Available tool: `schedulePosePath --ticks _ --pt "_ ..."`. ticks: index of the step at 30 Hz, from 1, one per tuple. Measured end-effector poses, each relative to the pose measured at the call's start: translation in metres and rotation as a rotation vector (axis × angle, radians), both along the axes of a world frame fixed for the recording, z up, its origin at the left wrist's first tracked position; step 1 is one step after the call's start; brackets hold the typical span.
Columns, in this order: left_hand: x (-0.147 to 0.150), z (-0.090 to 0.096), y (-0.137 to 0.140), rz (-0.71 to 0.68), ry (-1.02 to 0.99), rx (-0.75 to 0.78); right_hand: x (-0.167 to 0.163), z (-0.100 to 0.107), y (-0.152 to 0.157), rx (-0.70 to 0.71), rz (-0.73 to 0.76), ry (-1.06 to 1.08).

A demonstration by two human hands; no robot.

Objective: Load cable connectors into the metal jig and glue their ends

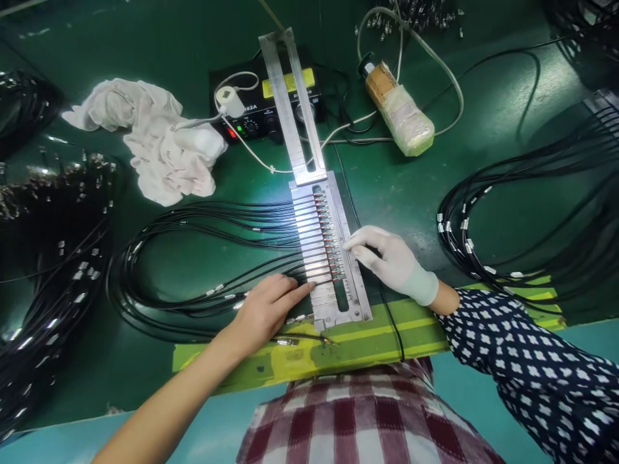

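A slotted metal fixture (355,290) lies near the bench's front edge, with a row of black cables (126,264) laid side by side across it. Their stripped ends, with small colored wires (329,238), show in its long slot. My bare left hand (268,308) is closed over a cable at the fixture's left edge, one fingertip against the metal; part of the grip is hidden. On the opposite side, my white-gloved right hand (393,263) has thumb and forefinger drawn together at the right rail. Whatever may be between those tips is too small to see.
A hinged-looking metal frame (283,96) extends beyond the fixture over a black control box (256,119). White cloth (162,145) lies left, a tape-wrapped tool (399,109) right. Cable bundles (62,258) and looped cables (464,241) flank the work area. Yellow tape (300,367) covers the front edge.
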State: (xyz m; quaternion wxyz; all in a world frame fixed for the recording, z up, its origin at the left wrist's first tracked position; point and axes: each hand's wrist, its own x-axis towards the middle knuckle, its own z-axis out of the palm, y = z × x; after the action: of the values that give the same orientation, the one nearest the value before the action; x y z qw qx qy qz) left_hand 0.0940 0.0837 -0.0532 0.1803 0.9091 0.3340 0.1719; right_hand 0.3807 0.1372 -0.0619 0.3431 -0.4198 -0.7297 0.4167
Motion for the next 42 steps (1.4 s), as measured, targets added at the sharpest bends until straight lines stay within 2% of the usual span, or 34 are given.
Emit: schedulePosePath --ticks 7,13,17,20,22,26,31,38,42 --pt "0.003 -0.004 -0.001 0.037 0.02 0.003 -0.001 0.001 0.0 -0.007 -0.007 -0.021" --pt "0.008 -0.009 -0.022 0.199 0.219 0.224 0.0 -0.001 0.001 0.001 0.0 -0.012" --pt "0.01 -0.005 -0.024 0.237 0.261 0.276 0.0 0.0 -0.001 0.021 -0.003 -0.013" --pt "0.006 0.004 -0.027 0.235 0.234 0.229 0.004 0.002 -0.007 0.023 -0.007 -0.038" --pt "0.003 0.009 -0.034 0.226 0.173 0.127 0.009 0.002 -0.013 0.013 -0.003 -0.071" --pt "0.003 0.008 -0.049 0.226 0.128 -0.019 0.013 0.001 -0.019 0.017 -0.013 -0.101" --pt "0.0 0.004 -0.055 0.282 0.137 -0.053 0.011 0.001 -0.016 0.026 -0.02 -0.095" --pt "-0.046 0.013 -0.074 0.375 0.178 -0.077 0.011 0.0 -0.016 0.017 -0.018 -0.113" --pt "-0.059 0.018 -0.085 0.425 0.202 -0.068 0.012 0.0 -0.015 0.014 -0.016 -0.117"
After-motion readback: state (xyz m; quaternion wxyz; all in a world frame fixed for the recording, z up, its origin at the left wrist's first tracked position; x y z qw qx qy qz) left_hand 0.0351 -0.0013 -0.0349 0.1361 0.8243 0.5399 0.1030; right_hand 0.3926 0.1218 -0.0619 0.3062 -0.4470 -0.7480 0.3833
